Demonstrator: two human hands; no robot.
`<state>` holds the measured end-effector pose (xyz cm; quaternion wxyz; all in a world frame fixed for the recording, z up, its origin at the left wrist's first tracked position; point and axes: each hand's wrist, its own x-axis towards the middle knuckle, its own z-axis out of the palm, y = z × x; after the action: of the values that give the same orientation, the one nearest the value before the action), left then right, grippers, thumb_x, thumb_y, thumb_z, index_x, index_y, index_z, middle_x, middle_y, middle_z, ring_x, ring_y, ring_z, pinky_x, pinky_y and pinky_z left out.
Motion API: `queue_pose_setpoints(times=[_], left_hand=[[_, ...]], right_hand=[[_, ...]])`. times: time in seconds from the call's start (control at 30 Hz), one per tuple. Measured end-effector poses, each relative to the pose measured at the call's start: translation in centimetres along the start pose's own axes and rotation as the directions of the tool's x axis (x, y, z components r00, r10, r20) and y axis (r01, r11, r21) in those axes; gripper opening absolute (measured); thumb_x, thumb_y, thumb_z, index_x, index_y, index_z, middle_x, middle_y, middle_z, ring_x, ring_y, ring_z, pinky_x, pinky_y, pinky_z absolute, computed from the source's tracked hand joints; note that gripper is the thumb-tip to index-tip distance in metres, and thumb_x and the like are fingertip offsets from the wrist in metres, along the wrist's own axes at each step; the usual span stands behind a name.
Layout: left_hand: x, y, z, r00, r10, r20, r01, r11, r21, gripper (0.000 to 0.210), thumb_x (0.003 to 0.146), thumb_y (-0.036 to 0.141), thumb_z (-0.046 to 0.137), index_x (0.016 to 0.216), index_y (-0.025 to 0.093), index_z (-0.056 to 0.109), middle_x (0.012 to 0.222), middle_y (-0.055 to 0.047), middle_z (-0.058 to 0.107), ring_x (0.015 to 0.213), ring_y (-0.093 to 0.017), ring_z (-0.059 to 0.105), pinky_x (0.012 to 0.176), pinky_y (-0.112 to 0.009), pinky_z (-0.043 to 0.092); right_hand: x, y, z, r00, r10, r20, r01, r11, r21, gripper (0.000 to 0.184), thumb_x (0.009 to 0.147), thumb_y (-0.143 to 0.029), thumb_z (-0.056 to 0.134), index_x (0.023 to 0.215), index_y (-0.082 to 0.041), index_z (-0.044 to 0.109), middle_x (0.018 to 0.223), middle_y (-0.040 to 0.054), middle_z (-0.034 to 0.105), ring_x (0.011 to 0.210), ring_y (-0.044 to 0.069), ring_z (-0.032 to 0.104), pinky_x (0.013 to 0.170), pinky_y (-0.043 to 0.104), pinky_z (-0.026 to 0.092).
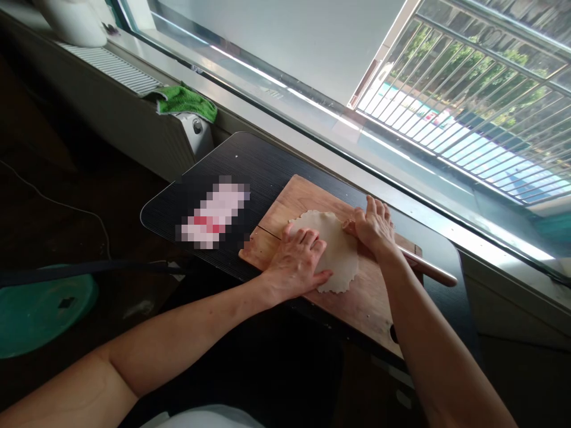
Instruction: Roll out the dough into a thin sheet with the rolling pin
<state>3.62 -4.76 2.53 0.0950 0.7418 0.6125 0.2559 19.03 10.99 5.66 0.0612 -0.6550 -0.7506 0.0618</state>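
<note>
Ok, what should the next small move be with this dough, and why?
I'd probably turn the dough slightly with the left hand, since its fingers rest on the sheet's left part. The right hand is on the rolling pin, whose clearly visible length points away to the right, so most of the sheet looks free to turn.

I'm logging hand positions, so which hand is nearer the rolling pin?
Right. The right hand lies on the rolling pin; the left hand is apart from it, farther left, resting on the flattened dough.
</note>
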Motion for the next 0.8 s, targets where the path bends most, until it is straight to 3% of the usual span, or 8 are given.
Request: queue_pose_setpoints(times=[0.07, 0.2, 0.27, 0.33, 0.47, 0.57, 0.67, 0.8], left_hand=[[0.0, 0.0, 0.0, 1.000, -0.002, -0.004, 0.002, 1.000, -0.006, 0.047, 0.088, 0.054, 0.069, 0.119, 0.020, 0.061, 0.129, -0.012, 0.059, 0.125, -0.033, 0.051, 0.119, -0.060, 0.024], [0.0, 0.1, 0.0, 1.000, -0.001, -0.013, 0.001, 1.000, -0.023, 0.044, 0.089, 0.051, 0.070, 0.119, 0.020, 0.060, 0.128, -0.011, 0.060, 0.125, -0.032, 0.051, 0.120, -0.060, 0.023], [0.0, 0.1, 0.1, 1.000, 0.002, -0.013, -0.002, 1.000, -0.028, 0.043, 0.089, 0.050, 0.070, 0.118, 0.020, 0.060, 0.127, -0.011, 0.060, 0.125, -0.032, 0.052, 0.120, -0.059, 0.023], [-0.1, 0.1, 0.1, 1.000, 0.000, -0.013, 0.000, 1.000, -0.023, 0.044, 0.088, 0.051, 0.070, 0.117, 0.019, 0.061, 0.127, -0.012, 0.060, 0.125, -0.032, 0.051, 0.121, -0.058, 0.022], [0.1, 0.2, -0.3, 1.000, -0.026, 0.006, 0.027, 0.999, -0.026, 0.045, 0.087, 0.052, 0.071, 0.115, 0.018, 0.063, 0.126, -0.012, 0.062, 0.123, -0.032, 0.053, 0.118, -0.056, 0.026], [1.8, 0.3, -1.1, 0.995, -0.091, 0.032, 0.092, 0.995, -0.031, 0.030, 0.092, 0.041, 0.066, 0.111, 0.018, 0.065, 0.121, -0.011, 0.068, 0.118, -0.030, 0.058, 0.110, -0.053, 0.034], [5.3, 0.2, -1.9, 0.990, -0.129, 0.063, 0.129, 0.992, -0.001, 0.018, 0.097, 0.024, 0.052, 0.106, 0.019, 0.067, 0.119, -0.010, 0.071, 0.116, -0.027, 0.061, 0.101, -0.047, 0.040], [10.5, 0.3, -2.6, 0.968, -0.119, 0.221, 0.104, 0.992, 0.077, 0.022, 0.094, 0.012, 0.049, 0.098, 0.017, 0.070, 0.110, -0.010, 0.075, 0.110, -0.027, 0.065, 0.104, -0.049, 0.039]], right_hand=[[-0.7, 0.0, -0.1, 1.000, -0.011, 0.001, 0.011, 1.000, -0.011, 0.065, 0.098, -0.040, 0.030, 0.159, -0.016, 0.037, 0.164, 0.0160, 0.035, 0.152, 0.036, 0.027, 0.118, 0.063, 0.031], [-7.3, 0.7, 1.1, 0.990, -0.124, -0.064, 0.118, 0.989, -0.088, 0.059, 0.102, -0.038, 0.024, 0.154, -0.021, 0.046, 0.161, 0.0122, 0.042, 0.153, 0.032, 0.027, 0.119, 0.060, 0.029], [-9.0, 0.9, 1.6, 0.984, -0.152, -0.095, 0.140, 0.983, -0.120, 0.058, 0.103, -0.039, 0.023, 0.153, -0.024, 0.048, 0.160, 0.0109, 0.044, 0.153, 0.031, 0.027, 0.120, 0.062, 0.024], [-7.8, 0.7, 1.5, 0.990, -0.107, -0.096, 0.097, 0.990, -0.103, 0.058, 0.103, -0.041, 0.022, 0.154, -0.024, 0.046, 0.162, 0.0114, 0.040, 0.154, 0.032, 0.024, 0.119, 0.064, 0.024], [-0.1, -0.2, 0.1, 1.000, 0.029, 0.001, -0.029, 0.999, 0.015, 0.062, 0.103, -0.041, 0.024, 0.159, -0.017, 0.036, 0.167, 0.0149, 0.028, 0.155, 0.034, 0.019, 0.119, 0.057, 0.029], [3.4, -0.5, -1.3, 0.999, 0.047, 0.018, -0.049, 0.992, 0.112, 0.063, 0.103, -0.037, 0.024, 0.159, -0.012, 0.035, 0.164, 0.0190, 0.034, 0.150, 0.032, 0.032, 0.119, 0.047, 0.031], [2.5, 0.8, -2.4, 0.994, 0.109, -0.016, -0.105, 0.985, 0.140, 0.058, 0.103, -0.033, 0.022, 0.150, -0.012, 0.050, 0.148, 0.0189, 0.054, 0.133, 0.029, 0.052, 0.111, 0.042, 0.040], [-2.6, 4.7, -2.7, 0.979, 0.203, -0.029, -0.202, 0.979, 0.029, 0.052, 0.101, -0.032, 0.028, 0.120, -0.012, 0.072, 0.121, 0.0212, 0.071, 0.117, 0.034, 0.063, 0.101, 0.048, 0.045]])
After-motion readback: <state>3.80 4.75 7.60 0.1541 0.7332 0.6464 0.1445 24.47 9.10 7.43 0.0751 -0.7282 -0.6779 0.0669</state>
